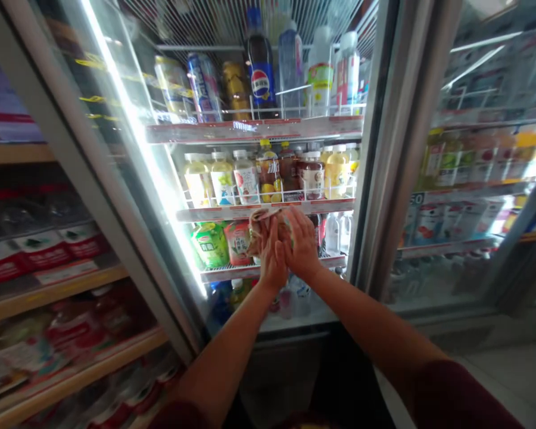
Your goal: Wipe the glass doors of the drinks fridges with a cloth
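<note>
The cloth (257, 231) is brownish pink, the pouch (209, 245) green, the bottle label (262, 80) blue.

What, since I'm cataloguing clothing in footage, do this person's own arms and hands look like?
The left hand and right hand are bare, with no glove, ring or watch discernible in the slightly blurred picture. The forearms are uncovered too. The left sleeve and right sleeve look dark maroon and plain, as far as the dim light shows.
</note>
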Motion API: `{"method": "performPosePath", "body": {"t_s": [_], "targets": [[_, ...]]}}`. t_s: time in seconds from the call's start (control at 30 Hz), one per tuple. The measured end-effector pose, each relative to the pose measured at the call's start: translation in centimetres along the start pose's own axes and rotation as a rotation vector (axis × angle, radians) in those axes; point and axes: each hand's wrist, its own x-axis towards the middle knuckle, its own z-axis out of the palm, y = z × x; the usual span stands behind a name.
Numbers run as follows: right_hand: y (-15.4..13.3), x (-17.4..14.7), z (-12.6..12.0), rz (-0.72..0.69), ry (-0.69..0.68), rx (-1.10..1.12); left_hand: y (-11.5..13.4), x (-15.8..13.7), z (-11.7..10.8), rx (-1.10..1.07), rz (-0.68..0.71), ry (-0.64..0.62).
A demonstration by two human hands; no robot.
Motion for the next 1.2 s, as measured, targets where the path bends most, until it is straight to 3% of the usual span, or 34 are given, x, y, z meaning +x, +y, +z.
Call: {"method": "performPosePath", "body": {"t_s": [0.17, 0.3, 0.5, 0.73, 0.83, 0.93, 1.03, 1.1, 1.2], "targets": [[0.1, 1.9, -0.1, -0.044, -0.127, 0.062, 2.4, 1.0, 0.3, -0.266, -0.091, 0.021], [0.8, 0.8, 0.2, -0.113, -0.198, -0.054, 2.1, 1.1, -0.9, -0.318, -0.074, -0.044], [1.7, -1.1, 1.2, -0.196, -0.232, -0.209, 0.3, 1.5, -3.5, -0.143, 0.092, -0.115], [2.0, 0.3, 0.3, -0.189, -0.142, -0.243, 0.2, 3.0, -5.3, -0.026, 0.260, -0.213], [1.0, 0.6, 0.2, -0.208, -0.098, -0.204, 0.8, 3.6, -4.7, -0.113, 0.178, -0.211], [0.2, 0.6, 0.9, -0.298, -0.145, -0.147, 1.5, 4.2, -3.7, -0.243, 0.008, -0.114], [0.5, 0.6, 2.0, -0.239, -0.184, -0.185, 1.9, 4.6, -3.7, -0.330, -0.054, -0.076], [1.2, 0.4, 2.4, -0.223, -0.178, -0.232, 1.7, 4.7, -4.7, -0.242, 0.027, -0.067], [2.3, -0.3, 2.4, -0.267, -0.150, -0.270, 0.8, 5.0, -7.3, 0.146, 0.262, -0.006]]}}
